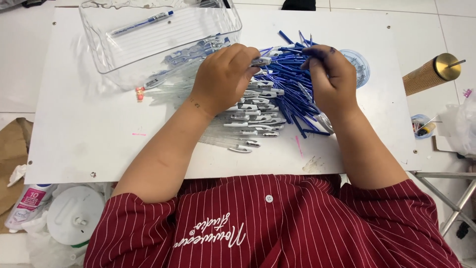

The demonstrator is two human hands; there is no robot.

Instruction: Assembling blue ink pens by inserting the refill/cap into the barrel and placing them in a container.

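Our left hand pinches a clear pen barrel and our right hand pinches a blue refill, ends aligned, over the pile at the desk's far edge.

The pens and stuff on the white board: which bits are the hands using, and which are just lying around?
In use:
left hand with a clear pen barrel in its grip
right hand over the pile of thin blue refills
row of clear clipped pen barrels
clear plastic bin holding one finished blue pen

Lying about:
gold-capped cylinder
white bottle
round clear lid

Glossy clear plastic bin
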